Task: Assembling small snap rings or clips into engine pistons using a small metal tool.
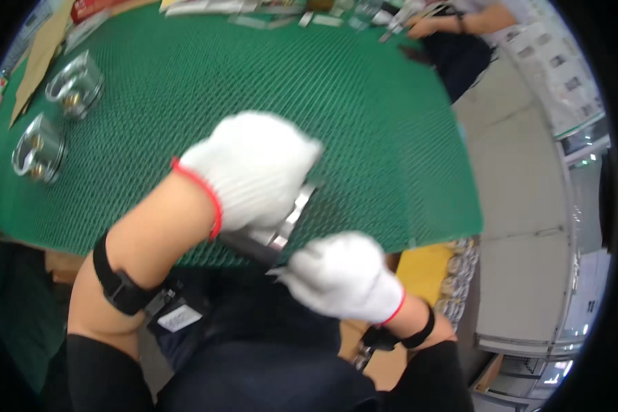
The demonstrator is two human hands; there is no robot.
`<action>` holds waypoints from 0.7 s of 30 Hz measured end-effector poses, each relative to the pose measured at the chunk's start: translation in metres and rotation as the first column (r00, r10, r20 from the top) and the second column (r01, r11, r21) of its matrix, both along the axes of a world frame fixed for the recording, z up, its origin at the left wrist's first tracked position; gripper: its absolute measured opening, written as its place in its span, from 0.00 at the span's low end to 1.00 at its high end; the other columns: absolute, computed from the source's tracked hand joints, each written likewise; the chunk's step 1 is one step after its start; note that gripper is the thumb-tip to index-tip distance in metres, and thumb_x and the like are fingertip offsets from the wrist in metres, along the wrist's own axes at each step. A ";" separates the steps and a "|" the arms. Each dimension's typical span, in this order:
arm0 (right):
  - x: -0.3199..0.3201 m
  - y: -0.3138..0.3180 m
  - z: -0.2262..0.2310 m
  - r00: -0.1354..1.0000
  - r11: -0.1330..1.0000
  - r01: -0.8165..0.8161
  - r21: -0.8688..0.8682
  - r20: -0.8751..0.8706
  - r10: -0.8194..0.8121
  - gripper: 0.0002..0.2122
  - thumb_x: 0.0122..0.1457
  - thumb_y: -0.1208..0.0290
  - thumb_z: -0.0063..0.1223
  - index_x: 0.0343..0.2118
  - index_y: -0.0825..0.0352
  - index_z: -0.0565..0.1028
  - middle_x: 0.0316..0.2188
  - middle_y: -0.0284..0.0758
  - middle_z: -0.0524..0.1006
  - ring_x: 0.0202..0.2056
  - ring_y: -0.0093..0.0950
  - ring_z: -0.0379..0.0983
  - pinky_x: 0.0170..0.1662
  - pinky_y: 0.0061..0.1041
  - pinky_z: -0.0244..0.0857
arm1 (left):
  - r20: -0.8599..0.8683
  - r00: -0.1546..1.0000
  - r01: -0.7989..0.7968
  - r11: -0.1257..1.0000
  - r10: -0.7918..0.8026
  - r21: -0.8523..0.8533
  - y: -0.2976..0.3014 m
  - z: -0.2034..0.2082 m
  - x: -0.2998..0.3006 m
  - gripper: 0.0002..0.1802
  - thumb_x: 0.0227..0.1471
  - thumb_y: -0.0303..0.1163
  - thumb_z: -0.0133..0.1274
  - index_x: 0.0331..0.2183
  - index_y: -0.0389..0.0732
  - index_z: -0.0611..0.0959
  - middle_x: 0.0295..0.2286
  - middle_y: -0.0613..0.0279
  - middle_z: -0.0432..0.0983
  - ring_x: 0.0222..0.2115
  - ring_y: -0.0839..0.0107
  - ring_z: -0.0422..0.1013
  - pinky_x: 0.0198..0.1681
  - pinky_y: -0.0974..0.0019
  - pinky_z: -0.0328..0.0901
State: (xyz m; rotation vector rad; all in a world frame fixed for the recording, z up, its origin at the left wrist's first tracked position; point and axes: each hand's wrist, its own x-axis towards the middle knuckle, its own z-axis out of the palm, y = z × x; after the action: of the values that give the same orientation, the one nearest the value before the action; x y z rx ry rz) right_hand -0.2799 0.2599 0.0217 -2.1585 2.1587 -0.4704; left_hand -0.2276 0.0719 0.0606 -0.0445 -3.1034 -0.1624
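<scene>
My left hand, in a white knit glove with a red cuff, is closed over a silver metal piston at the near edge of the green mat. The glove hides most of the piston; its shiny edges and a dark flat side show. Lower and to the right, my right hand, gloved the same way, is curled around a thin tool. Only the tool's pale pointed tip shows, close to the piston; whether they touch I cannot tell. The gloves are slightly blurred.
Two silver pistons stand at the left of the ribbed green mat. Cardboard lies along the far left edge. Beneath the mat's right corner sit several metal parts beside a yellow sheet. A co-worker's hand works at far right.
</scene>
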 end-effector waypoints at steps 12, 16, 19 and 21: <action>0.024 0.034 -0.018 0.961 0.863 -0.151 0.483 0.276 0.014 0.16 0.63 0.56 0.45 0.28 0.63 0.75 0.21 0.38 0.76 0.22 0.41 0.75 0.25 0.38 0.71 | 0.313 0.885 -0.097 -0.522 0.345 0.848 -0.075 -0.049 0.059 0.19 0.58 0.43 0.48 0.44 0.40 0.79 0.41 0.57 0.78 0.42 0.61 0.75 0.48 0.56 0.71; 0.027 0.028 -0.034 0.898 0.897 -0.225 0.380 0.438 0.039 0.16 0.63 0.56 0.45 0.30 0.65 0.75 0.21 0.43 0.76 0.25 0.45 0.75 0.31 0.42 0.71 | -0.190 0.525 0.293 0.033 0.830 0.956 -0.016 -0.130 0.097 0.39 0.52 0.41 0.52 0.60 0.34 0.60 0.54 0.46 0.66 0.54 0.56 0.66 0.58 0.55 0.63; 0.023 0.017 -0.033 0.858 0.908 -0.264 0.326 0.509 0.067 0.16 0.63 0.56 0.46 0.30 0.66 0.75 0.22 0.44 0.75 0.26 0.46 0.75 0.32 0.42 0.70 | -0.487 0.740 -0.038 0.752 0.464 0.658 -0.008 -0.099 0.124 0.61 0.36 0.27 0.63 0.65 0.34 0.42 0.60 0.39 0.55 0.61 0.51 0.57 0.63 0.54 0.56; 0.026 0.008 -0.035 0.853 0.891 -0.283 0.354 0.517 0.066 0.16 0.63 0.56 0.45 0.31 0.65 0.75 0.24 0.43 0.76 0.27 0.45 0.75 0.32 0.41 0.70 | -0.376 0.756 -0.070 0.637 0.536 0.768 -0.025 -0.111 0.105 0.63 0.36 0.26 0.66 0.65 0.34 0.44 0.56 0.40 0.62 0.57 0.52 0.63 0.60 0.56 0.59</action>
State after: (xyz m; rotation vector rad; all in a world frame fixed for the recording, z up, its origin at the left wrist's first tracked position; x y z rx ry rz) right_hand -0.2543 0.2678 -0.0137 -1.7387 1.5848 -0.4341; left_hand -0.1222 0.0469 -0.0505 0.4076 -2.1691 -1.1096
